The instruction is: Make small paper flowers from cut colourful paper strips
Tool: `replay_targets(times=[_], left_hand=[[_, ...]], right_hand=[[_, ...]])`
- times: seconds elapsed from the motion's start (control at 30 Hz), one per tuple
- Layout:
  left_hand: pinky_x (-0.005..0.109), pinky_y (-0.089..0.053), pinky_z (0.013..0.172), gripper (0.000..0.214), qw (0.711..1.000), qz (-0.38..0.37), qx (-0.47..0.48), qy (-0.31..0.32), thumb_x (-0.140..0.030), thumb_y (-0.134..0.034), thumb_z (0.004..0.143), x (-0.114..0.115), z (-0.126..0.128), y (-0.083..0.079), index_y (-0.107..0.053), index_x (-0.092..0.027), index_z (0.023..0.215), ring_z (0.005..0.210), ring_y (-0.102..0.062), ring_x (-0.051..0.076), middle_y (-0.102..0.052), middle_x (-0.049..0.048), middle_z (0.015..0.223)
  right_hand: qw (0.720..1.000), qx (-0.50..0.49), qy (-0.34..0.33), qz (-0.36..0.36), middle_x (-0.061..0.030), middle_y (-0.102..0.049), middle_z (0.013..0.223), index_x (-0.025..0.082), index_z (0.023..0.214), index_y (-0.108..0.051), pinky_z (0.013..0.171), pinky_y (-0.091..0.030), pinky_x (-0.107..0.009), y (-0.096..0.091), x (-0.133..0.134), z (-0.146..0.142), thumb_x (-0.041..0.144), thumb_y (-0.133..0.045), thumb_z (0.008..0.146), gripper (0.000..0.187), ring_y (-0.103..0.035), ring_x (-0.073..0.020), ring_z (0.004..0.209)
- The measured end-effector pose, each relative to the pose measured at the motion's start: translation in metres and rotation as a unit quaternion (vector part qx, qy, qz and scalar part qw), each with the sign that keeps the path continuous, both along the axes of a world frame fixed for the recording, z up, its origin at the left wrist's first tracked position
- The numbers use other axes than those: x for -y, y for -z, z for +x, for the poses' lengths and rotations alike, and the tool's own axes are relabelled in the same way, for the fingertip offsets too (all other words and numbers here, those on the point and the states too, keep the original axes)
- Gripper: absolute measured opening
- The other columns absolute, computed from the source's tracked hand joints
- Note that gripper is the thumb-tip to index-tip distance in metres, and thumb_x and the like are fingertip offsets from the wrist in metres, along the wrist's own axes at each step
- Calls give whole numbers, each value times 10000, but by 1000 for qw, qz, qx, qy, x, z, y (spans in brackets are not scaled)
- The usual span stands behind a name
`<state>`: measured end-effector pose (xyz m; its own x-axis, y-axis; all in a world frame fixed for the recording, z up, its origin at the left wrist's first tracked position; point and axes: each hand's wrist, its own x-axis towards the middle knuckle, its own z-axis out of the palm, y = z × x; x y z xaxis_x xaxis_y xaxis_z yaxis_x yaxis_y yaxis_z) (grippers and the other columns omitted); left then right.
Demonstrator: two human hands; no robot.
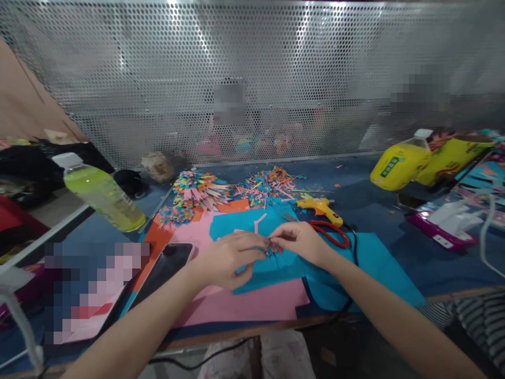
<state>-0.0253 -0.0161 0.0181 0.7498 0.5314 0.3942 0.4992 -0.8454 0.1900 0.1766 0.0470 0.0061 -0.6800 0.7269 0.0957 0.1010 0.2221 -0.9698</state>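
My left hand and my right hand meet over the table, fingertips pinched together around a small blue paper piece. Its exact shape is mostly hidden by my fingers. Beneath them lies a blue paper sheet, overlapping a pink sheet. Narrow pink strips rest just beyond my fingertips. Red-handled scissors lie beside my right hand, partly covered by it. A yellow glue gun is on its side behind them.
Fringed multicoloured paper bunches and a heap of paper strips lie farther back. At left are a phone and a green drink bottle. Right holds a yellow-labelled bottle and a purple tissue pack. Perforated metal panel closes the back.
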Motion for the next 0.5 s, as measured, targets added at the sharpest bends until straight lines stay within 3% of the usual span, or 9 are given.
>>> replay_targets(times=[0.2,0.5], left_hand=[[400,-406,945,322,994,99,-45,17,-109,-411,727,0,1,2,-560,-133,1011,1112,-483,225,-589,141,1089],[387,-401,962,312,983,168,-75,13,-91,-405,741,0,5,-1,-589,-89,993,1124,-487,252,-597,172,1089]], right_hand=[[1000,-22,11,-11,-11,-628,638,147,754,-626,595,-505,-279,2,-1,-2,330,-613,702,190,-590,-121,574],[998,-44,41,21,-16,-623,621,141,763,-632,601,-516,-289,4,0,-1,319,-604,712,187,-596,-129,574]])
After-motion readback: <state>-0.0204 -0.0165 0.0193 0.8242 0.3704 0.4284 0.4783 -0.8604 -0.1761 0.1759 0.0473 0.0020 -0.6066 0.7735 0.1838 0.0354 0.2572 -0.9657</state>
